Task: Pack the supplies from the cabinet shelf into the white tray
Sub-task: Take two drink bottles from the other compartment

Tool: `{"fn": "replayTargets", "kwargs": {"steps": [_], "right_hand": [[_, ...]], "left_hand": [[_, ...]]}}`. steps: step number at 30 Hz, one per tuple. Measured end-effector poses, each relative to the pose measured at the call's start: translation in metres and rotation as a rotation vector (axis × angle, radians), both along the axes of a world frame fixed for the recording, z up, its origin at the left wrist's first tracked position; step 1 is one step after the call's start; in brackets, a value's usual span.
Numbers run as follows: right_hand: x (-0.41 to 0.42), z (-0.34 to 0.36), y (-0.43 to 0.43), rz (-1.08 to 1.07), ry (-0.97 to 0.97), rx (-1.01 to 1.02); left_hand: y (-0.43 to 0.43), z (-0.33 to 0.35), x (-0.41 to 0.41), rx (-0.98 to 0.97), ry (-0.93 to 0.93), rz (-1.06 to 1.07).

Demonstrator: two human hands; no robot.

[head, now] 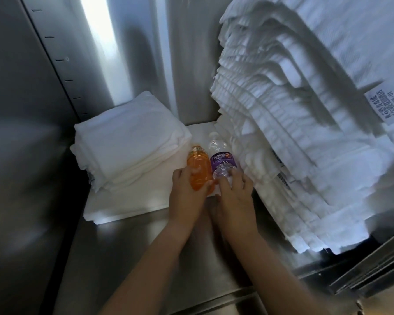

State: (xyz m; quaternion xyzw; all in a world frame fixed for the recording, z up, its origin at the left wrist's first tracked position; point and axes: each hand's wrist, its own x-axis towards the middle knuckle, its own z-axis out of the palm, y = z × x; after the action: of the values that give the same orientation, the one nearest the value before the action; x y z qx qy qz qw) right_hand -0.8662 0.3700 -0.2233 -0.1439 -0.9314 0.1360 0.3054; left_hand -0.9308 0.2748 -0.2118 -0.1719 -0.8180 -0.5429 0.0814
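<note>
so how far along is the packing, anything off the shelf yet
Nothing shows as packed: the white tray is out of view. In hand: the left hand grips the orange drink bottle and the right hand grips the purple-labelled water bottle. Left to go: both bottles, the small folded towel stack and the tall stack of white linens all sit on the cabinet shelf.

Two slender forearms [159, 258], bare to the wrists; left grip [187, 189] and right grip [236, 196] likewise bare, short-fingered
</note>
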Motion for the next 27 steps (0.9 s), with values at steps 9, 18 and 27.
{"fn": "replayTargets", "kwargs": {"steps": [9, 18, 27], "right_hand": [[0.036, -0.011, 0.004, 0.065, -0.033, -0.103], [0.043, -0.003, 0.03, 0.139, 0.039, -0.338], [0.044, -0.01, 0.013, 0.184, 0.065, -0.433]], "left_hand": [[-0.004, -0.011, 0.039, 0.016, -0.037, 0.013], [0.006, -0.019, 0.051, -0.108, -0.12, 0.126], [0.006, -0.021, 0.059, -0.085, -0.164, 0.143]]}}
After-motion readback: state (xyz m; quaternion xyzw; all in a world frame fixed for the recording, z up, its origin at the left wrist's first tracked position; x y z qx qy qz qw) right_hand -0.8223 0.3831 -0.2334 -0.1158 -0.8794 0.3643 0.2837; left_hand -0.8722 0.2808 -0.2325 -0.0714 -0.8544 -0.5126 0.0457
